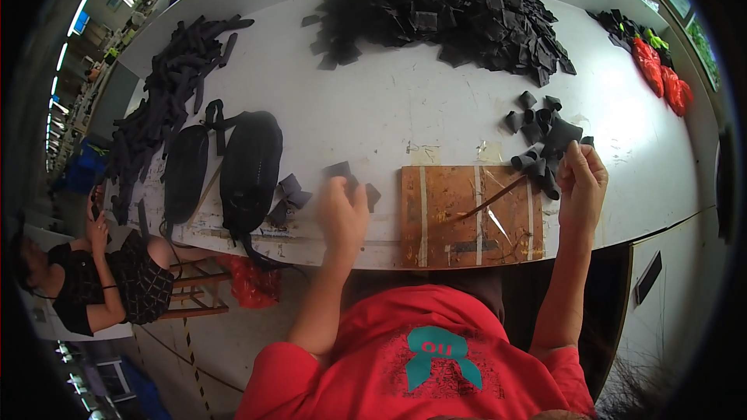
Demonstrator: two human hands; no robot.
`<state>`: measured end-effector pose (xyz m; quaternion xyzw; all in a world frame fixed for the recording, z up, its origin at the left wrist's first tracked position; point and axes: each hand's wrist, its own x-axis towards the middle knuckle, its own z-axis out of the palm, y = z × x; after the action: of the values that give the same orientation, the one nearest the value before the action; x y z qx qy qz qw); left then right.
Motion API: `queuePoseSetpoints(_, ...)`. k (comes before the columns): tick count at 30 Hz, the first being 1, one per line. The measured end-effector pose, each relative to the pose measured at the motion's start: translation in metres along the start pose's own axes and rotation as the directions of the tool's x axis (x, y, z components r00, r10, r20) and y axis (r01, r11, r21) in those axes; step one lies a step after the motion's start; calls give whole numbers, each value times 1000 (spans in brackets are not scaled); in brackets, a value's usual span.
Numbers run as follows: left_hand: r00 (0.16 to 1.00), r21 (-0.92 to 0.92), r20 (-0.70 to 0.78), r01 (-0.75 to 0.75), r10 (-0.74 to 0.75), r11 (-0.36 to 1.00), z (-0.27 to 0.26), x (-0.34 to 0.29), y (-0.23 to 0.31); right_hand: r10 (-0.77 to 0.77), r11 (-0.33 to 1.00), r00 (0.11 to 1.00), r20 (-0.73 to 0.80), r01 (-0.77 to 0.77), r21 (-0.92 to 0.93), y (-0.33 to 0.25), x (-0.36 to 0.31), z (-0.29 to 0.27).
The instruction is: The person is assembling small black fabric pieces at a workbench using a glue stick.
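- Delicately, a dark fabric piece [562, 134] stands at the fingertips of a worker's right hand [583, 177], above the right end of a white surface [373, 97]; thumb and forefinger are pinched together at its lower right corner, and the rest of it extends up and to the left, beyond the fingers.
- Just beside and partly behind that piece, a loose cluster of curled dark pieces [531, 126] spreads over the surface.
- Blurred at center left, the left hand [345, 214] hovers near the surface's front edge, its fingers bent; dark flat pieces [339, 170] show at and just beyond its fingertips, though whether the fingers grip any cannot be told.
- Between the two hands lies a brown wooden board [451, 198] with pale strips, a thin dark strip [496, 197] slanting across it.
- Left of the left hand, a few folded dark pieces [291, 193] rest near two elongated black pouches [250, 167].
- At the far side, a large heap of black squares [459, 12] fills the middle; long black strips [167, 82] pile up at left, and red bags [650, 68] sit at far right.
- Beyond the surface's left end, a seated co-worker [97, 276] in dark clothing bends over something too small to make out.
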<state>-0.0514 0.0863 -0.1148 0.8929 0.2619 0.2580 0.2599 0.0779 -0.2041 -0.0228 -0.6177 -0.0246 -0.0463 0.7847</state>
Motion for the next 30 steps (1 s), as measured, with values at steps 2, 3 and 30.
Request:
queuePoseSetpoints(2,997,193,78,9,-24,981,5,0,-21,33,994,996,-81,-41,-98,26,9,-19)
queuePoseSetpoints(3,997,240,81,-7,-13,971,7,1,-28,54,986,991,-126,-73,-151,40,11,-29)
queuePoseSetpoints(30,889,-798,452,437,-67,416,-32,-22,48,-69,866,882,466,284,-411,28,-113,87)
